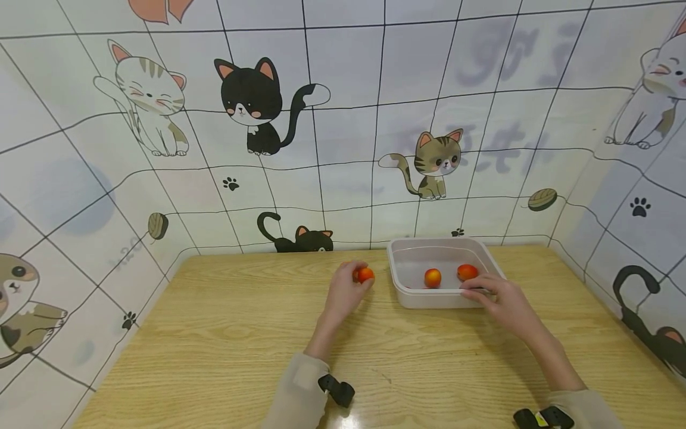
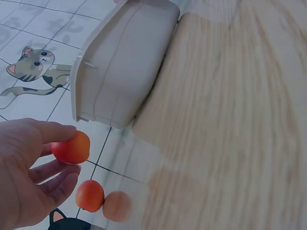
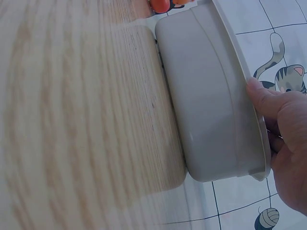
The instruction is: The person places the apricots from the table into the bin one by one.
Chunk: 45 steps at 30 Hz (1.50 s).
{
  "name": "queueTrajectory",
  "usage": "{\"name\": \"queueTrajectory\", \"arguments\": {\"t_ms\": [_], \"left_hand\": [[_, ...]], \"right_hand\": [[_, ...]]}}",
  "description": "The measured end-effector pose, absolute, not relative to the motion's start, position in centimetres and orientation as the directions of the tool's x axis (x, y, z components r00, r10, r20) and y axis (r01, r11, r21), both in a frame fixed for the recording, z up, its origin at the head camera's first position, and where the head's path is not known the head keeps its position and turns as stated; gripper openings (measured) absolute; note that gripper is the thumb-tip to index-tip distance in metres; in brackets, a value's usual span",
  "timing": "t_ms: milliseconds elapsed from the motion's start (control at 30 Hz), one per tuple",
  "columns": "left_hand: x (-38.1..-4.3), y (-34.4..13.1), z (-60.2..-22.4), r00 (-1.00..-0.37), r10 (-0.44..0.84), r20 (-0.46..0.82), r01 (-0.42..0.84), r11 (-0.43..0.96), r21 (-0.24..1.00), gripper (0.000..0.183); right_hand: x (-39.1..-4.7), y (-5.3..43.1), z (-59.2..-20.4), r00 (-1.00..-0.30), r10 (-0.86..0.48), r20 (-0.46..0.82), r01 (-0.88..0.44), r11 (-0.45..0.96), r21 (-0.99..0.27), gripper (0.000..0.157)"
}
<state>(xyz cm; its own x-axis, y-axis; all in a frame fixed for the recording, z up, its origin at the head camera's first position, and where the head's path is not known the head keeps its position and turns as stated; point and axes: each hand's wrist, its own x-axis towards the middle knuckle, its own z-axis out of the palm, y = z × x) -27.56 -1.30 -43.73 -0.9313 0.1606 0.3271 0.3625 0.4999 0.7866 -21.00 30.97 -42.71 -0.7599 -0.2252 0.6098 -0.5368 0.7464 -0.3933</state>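
My left hand (image 1: 345, 290) holds a small round orange-red fruit (image 1: 366, 274) between thumb and fingers, left of a white plastic box (image 1: 439, 300). In the left wrist view this fruit (image 2: 72, 147) is seen near a second, similar fruit (image 2: 89, 195), with a paler round shape (image 2: 117, 206) touching it that looks like its reflection. The head view does not show that second one. With thumb and fingers my right hand (image 1: 504, 302) pinches the box's near rim, toward its right corner. Inside the box lie a round orange fruit (image 1: 432, 277) and a redder one (image 1: 467, 272).
Everything stands on a light wooden table (image 1: 241, 333). A wall covering (image 1: 348, 149) with printed cats and grid lines rises behind the table and at both sides. The box stands near the table's back edge.
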Motion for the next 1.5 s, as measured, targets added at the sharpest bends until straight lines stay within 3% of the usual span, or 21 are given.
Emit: {"name": "queueTrajectory", "arguments": {"t_ms": [333, 867, 1500], "left_hand": [[-26.7, -0.1, -42.1, -0.91, 0.148, 0.388, 0.414, 0.385, 0.825, 0.034], [-25.6, 3.3, -41.0, -0.844, 0.247, 0.477, 0.534, 0.29, 0.794, 0.032], [-25.6, 3.4, -41.3, -0.858, 0.225, 0.462, 0.511, 0.292, 0.808, 0.031]], "right_hand": [[-21.0, 31.0, -42.8, -0.765, -0.23, 0.601, -0.536, 0.745, -0.397, 0.02], [-21.0, 31.2, -42.8, -0.78, -0.225, 0.584, -0.517, 0.756, -0.4, 0.018], [-20.9, 31.1, -42.7, -0.772, -0.226, 0.594, -0.521, 0.76, -0.388, 0.019]]}}
